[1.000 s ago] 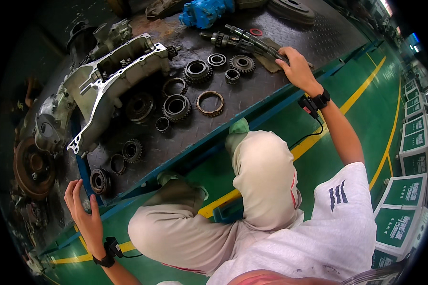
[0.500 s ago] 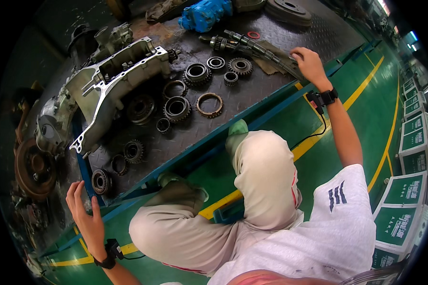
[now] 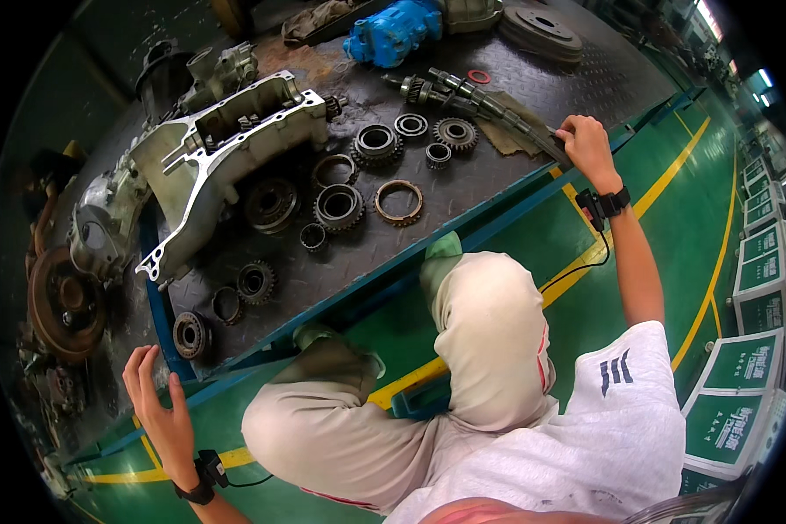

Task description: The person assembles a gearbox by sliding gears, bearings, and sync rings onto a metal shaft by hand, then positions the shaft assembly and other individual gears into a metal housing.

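My right hand (image 3: 589, 154) is over the near end of a long stepped shaft (image 3: 489, 103), its fingers curled together at the shaft's edge. What lies between the fingertips is hidden. Beside that shaft lies a second one with a gear on it (image 3: 417, 90); a brown sheet (image 3: 508, 138) is partly under them. My left hand (image 3: 161, 414) is held up off the table's near left corner, fingers apart and holding nothing. Closest to it are a ribbed bearing-like ring (image 3: 191, 335), a thin ring (image 3: 228, 306) and a dark gear (image 3: 256, 282).
An opened metal gearbox housing (image 3: 210, 170) stands at left on the dark tread-plate table (image 3: 341, 279). Several gears and rings (image 3: 339, 206) lie mid-table. A blue motor-like unit (image 3: 395, 33), a red washer (image 3: 479, 77) and stacked discs (image 3: 541, 35) are farther back. Green-white boxes (image 3: 734, 393) line the right.
The whole view has shifted slightly, so the table's parts appear a little lower and to the right. My right hand has come slightly nearer along the shaft's end. My left hand stays open.
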Tool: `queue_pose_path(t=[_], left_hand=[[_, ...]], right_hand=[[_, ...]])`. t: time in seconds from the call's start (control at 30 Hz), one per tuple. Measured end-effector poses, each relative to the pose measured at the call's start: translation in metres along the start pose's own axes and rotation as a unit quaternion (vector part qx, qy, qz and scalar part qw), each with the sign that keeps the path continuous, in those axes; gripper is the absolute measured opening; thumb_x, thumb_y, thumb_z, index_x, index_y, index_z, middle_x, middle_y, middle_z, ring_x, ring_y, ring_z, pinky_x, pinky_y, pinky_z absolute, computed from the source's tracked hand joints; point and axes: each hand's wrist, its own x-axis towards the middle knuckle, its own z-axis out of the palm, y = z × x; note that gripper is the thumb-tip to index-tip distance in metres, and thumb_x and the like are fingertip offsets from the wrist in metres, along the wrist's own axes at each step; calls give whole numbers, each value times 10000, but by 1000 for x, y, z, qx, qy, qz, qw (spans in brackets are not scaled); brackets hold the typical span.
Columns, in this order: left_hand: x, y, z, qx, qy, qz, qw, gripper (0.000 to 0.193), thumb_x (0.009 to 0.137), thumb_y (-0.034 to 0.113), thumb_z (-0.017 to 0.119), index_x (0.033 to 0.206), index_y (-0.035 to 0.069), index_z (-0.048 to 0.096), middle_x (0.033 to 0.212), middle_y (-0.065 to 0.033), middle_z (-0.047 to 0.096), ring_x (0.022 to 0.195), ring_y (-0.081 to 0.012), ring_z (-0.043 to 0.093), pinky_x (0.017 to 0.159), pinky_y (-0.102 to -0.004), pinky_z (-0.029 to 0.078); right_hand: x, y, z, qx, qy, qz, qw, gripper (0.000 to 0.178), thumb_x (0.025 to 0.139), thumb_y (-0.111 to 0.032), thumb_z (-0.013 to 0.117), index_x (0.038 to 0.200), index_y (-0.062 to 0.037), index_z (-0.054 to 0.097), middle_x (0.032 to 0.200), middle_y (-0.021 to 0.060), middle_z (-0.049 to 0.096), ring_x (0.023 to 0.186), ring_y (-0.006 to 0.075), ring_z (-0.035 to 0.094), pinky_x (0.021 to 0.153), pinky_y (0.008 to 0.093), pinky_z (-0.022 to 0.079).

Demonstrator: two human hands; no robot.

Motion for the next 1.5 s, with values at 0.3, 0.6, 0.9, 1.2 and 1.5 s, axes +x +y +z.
queue_pose_path(t=[0.3, 0.6, 0.9, 1.2, 1.5], left_hand=[[-16, -22, -14, 20, 24, -2, 1000, 378, 1042, 41, 655, 1419, 22, 675, 1480, -175, 627, 1403, -394, 588, 1210, -474, 427], [20, 3, -23, 11, -54, 41, 998, 563, 931, 101, 801, 1467, 41, 640, 1517, -175, 602, 1414, -414, 565, 1195, -466, 462], [31, 6, 2, -44, -117, -7, 992, 368, 896, 114, 853, 1227, 11, 729, 1528, -148, 629, 1374, -413, 624, 1147, -476, 509], [33, -7, 16, -63, -118, 34, 990, 283, 913, 68, 834, 1159, -14, 719, 1555, -153, 624, 1372, -421, 619, 1136, -494, 512], [45, -15, 12, -93, -109, 17, 990, 382, 883, 118, 883, 1209, 35, 704, 1632, -115, 553, 1441, -394, 566, 1151, -480, 505]], right_hand=[[12, -32, 10, -8, 14, -22, 1000, 195, 968, -188, 804, 981, 8, 802, 977, 222, 779, 989, 437, 733, 880, 500, 575], [-8, -69, 2, 129, -16, -101, 986, 169, 1043, -92, 714, 1184, 2, 719, 1136, 159, 720, 1050, 341, 720, 957, 417, 562], [-2, -202, -55, 222, -110, -232, 941, 144, 990, -18, 725, 1122, 31, 696, 1220, 167, 696, 1139, 360, 696, 1010, 385, 532], [-4, -336, -34, 301, -212, -478, 797, 157, 901, -72, 787, 997, 1, 687, 1074, 149, 675, 1031, 373, 665, 908, 462, 546], [-63, -388, -28, 316, -202, -579, 724, 157, 873, -109, 819, 957, -66, 693, 1016, 63, 663, 987, 272, 640, 852, 399, 519]])
